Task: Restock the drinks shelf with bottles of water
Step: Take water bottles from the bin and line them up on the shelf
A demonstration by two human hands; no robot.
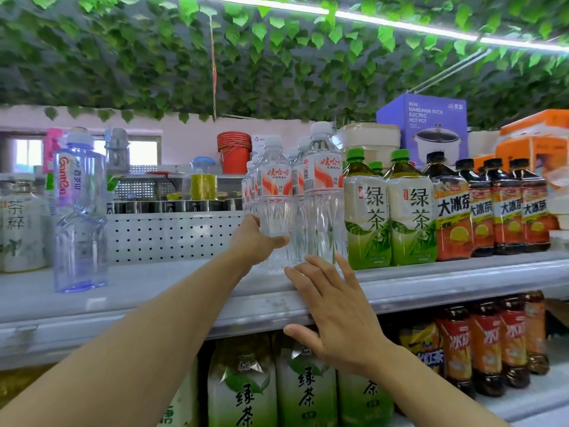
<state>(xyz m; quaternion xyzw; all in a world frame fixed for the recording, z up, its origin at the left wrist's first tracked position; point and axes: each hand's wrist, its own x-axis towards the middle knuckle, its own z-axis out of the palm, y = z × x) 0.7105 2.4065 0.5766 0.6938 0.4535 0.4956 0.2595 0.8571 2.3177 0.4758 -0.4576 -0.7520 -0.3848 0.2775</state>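
Several clear water bottles with red-and-white labels stand in rows on the upper shelf [172, 285]. My left hand [254, 241] reaches up and wraps round the lower part of the front left water bottle [274, 192], thumb across its front. The front right water bottle [323, 186] stands beside it. My right hand [329, 306] is spread with straight fingers at the shelf's front edge, fingertips just below that bottle's base; whether they touch it I cannot tell.
Green tea bottles [388, 211] and dark iced tea bottles [492, 208] stand right of the water. A tall blue-tinted bottle [80, 211] stands alone at the left. More tea bottles [304, 386] fill the shelf below. Boxes [425, 127] and a red bucket [234, 151] sit behind.
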